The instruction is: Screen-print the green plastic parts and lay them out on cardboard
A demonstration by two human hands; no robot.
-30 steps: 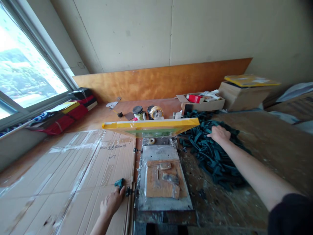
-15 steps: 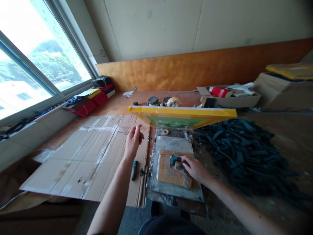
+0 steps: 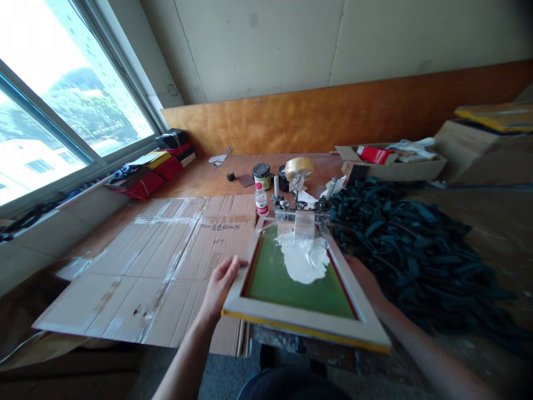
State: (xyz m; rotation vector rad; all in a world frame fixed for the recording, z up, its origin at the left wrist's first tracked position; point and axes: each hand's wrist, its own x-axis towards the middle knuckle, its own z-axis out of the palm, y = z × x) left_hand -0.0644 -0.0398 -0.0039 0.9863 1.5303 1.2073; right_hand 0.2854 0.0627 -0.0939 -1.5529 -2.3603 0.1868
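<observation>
A framed screen (image 3: 297, 294) with green mesh lies lowered at the front centre, a patch of white paste (image 3: 306, 260) on its upper part. My left hand (image 3: 225, 278) is at the frame's left edge, fingers pressed together; whether it grips the frame is unclear. On the right side, my right hand (image 3: 361, 278) is blurred and partly behind the frame, its fingers hidden. Metal clamps (image 3: 300, 208) hold the frame's far end, and a flat translucent scraper (image 3: 305, 225) stands in the paste. The board beneath is hidden.
Flattened cardboard (image 3: 166, 266) lies to the left. A heap of dark green pieces (image 3: 416, 261) spreads to the right. Behind the frame stand a small bottle (image 3: 261, 200), a jar (image 3: 261, 173) and a tape roll (image 3: 298, 165). An open box (image 3: 408, 169) sits at the back right.
The frame has swung down from its raised position, covering the board and the dark green tool. My right hand has left that tool and moved to the frame's right side. My left hand is lower.
</observation>
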